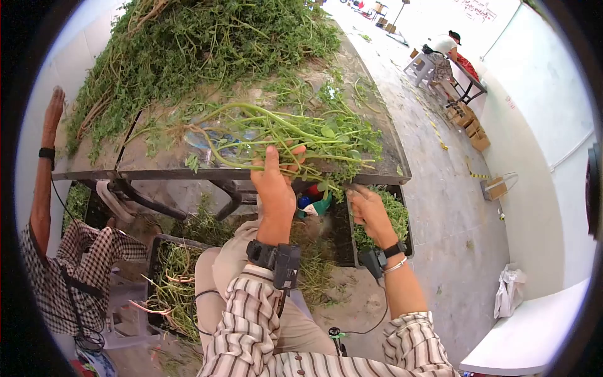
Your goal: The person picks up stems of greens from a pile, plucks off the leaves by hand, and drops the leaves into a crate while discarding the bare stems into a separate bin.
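My left hand (276,185) is closed round a bunch of long green stems (276,125), held over the table's front edge. The leafy ends of the bunch point right. Just beyond the edge, to the right, my right hand (369,210) has its fingers pressed together near the hanging leaves; what they hold, if anything, is too small to make out. Below it stands a black crate of leafy greens (391,220). A large heap of green plants (207,47) covers the back of the table (157,164).
At the left sits a co-worker in checked clothes (47,283), one arm raised beside the heap. A crate of stems (179,276) stands by my knees. Another person (445,47) sits at the far right table, near cardboard boxes (468,125). A white surface (534,333) is at lower right.
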`<act>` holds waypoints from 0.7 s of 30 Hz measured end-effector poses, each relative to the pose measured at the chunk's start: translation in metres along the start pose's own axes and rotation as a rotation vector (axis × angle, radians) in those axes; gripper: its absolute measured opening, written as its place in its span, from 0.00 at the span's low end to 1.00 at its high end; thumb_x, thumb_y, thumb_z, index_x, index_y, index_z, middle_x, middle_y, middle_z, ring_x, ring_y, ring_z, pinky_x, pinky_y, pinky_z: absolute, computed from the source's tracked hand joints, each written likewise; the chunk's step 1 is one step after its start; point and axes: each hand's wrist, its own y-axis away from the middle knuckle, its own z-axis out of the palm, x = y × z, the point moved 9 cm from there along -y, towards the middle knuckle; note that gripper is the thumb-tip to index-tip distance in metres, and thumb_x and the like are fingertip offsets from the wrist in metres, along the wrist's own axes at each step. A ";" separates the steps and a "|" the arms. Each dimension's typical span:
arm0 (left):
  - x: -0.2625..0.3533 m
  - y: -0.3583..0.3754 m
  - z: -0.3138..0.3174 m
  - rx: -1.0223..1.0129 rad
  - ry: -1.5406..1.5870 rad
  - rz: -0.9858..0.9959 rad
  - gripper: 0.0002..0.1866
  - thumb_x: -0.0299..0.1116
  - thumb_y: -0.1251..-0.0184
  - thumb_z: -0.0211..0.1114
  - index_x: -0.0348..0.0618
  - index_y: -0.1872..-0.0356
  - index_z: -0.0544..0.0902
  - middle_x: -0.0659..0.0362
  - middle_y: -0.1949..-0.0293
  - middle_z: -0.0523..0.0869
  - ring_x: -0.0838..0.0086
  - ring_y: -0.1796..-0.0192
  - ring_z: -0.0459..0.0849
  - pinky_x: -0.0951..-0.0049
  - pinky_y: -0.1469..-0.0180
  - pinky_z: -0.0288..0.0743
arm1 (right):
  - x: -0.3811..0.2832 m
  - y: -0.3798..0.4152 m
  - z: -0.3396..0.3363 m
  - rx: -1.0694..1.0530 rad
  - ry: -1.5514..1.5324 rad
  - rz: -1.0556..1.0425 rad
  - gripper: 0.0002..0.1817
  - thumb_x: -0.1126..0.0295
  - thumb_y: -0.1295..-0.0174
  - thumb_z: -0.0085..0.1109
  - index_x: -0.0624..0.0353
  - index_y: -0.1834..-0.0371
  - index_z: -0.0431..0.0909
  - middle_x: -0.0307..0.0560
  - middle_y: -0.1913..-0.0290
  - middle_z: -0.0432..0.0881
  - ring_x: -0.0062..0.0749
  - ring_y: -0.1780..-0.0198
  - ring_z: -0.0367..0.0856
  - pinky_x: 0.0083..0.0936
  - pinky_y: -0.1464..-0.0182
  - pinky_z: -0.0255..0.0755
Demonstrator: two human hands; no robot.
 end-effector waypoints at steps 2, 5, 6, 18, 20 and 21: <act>-0.002 -0.004 -0.003 -0.032 -0.014 0.009 0.13 0.33 0.29 0.48 0.32 0.53 0.72 0.49 0.63 0.82 0.66 0.64 0.83 0.67 0.65 0.81 | 0.013 -0.011 0.010 -0.025 -0.279 0.059 0.09 0.66 0.37 0.53 0.51 0.72 0.65 0.27 0.83 0.53 0.15 0.82 0.51 0.17 0.81 0.49; -0.002 -0.003 -0.002 -0.052 -0.042 0.005 0.14 0.32 0.30 0.47 0.31 0.51 0.69 0.47 0.60 0.81 0.62 0.62 0.84 0.62 0.62 0.83 | 0.023 -0.017 0.027 -0.137 -0.615 0.045 0.10 0.65 0.39 0.56 0.55 0.59 0.69 0.28 0.82 0.53 0.15 0.80 0.53 0.18 0.80 0.49; -0.001 -0.002 -0.003 -0.039 -0.057 -0.002 0.14 0.32 0.30 0.47 0.30 0.51 0.69 0.47 0.60 0.81 0.62 0.62 0.84 0.62 0.62 0.83 | 0.024 -0.017 0.028 -0.134 -0.618 0.045 0.10 0.65 0.39 0.56 0.55 0.59 0.69 0.28 0.82 0.53 0.15 0.80 0.53 0.18 0.80 0.49; 0.001 -0.001 0.000 -0.014 -0.035 0.008 0.14 0.34 0.30 0.49 0.31 0.57 0.76 0.49 0.65 0.84 0.71 0.69 0.82 0.76 0.70 0.75 | 0.016 0.011 0.032 -0.015 -0.547 0.058 0.03 0.71 0.39 0.51 0.54 0.68 0.67 0.34 0.75 0.64 0.17 0.79 0.56 0.17 0.78 0.55; 0.003 0.000 0.001 -0.017 -0.046 0.007 0.15 0.34 0.30 0.49 0.31 0.56 0.76 0.49 0.65 0.84 0.71 0.69 0.82 0.76 0.70 0.75 | 0.019 0.011 0.038 -0.116 -0.500 0.062 0.03 0.70 0.37 0.48 0.56 0.63 0.69 0.37 0.71 0.68 0.17 0.79 0.56 0.17 0.78 0.56; 0.003 0.001 0.002 -0.022 -0.058 0.006 0.15 0.34 0.29 0.48 0.31 0.56 0.76 0.49 0.65 0.84 0.71 0.69 0.82 0.75 0.70 0.75 | 0.018 0.012 0.038 -0.116 -0.501 0.061 0.03 0.70 0.37 0.48 0.56 0.63 0.69 0.37 0.71 0.68 0.17 0.79 0.56 0.17 0.78 0.56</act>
